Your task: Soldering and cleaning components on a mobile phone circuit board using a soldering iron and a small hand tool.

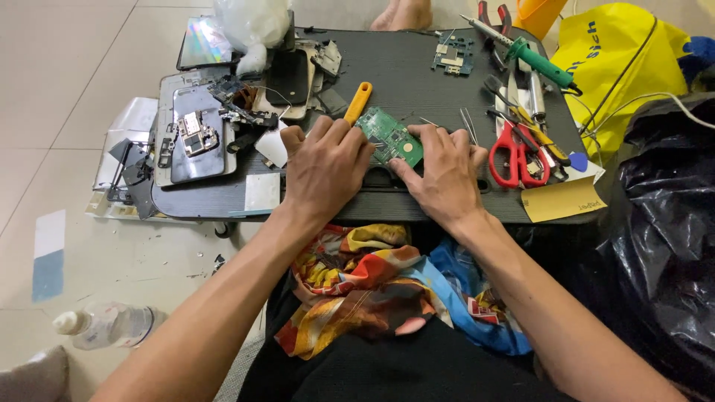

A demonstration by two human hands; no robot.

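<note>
A small green circuit board [390, 137] lies near the front of a low dark table [417, 82]. My left hand [325, 168] grips a tool with an orange-yellow handle [358, 102] that points away from me, its tip hidden under my fingers at the board's left edge. My right hand [445, 173] presses on the board's right and front edge, fingers curled over it. The board's lower part is hidden between both hands.
Disassembled phone parts and a dark tablet shell [195, 134] crowd the table's left. Red scissors [515, 154], pliers and a green-handled soldering iron [538, 62] lie right. Another board [453, 53] sits at the back. A plastic bottle [106, 325] lies on the floor; a black bag [659, 223] stands right.
</note>
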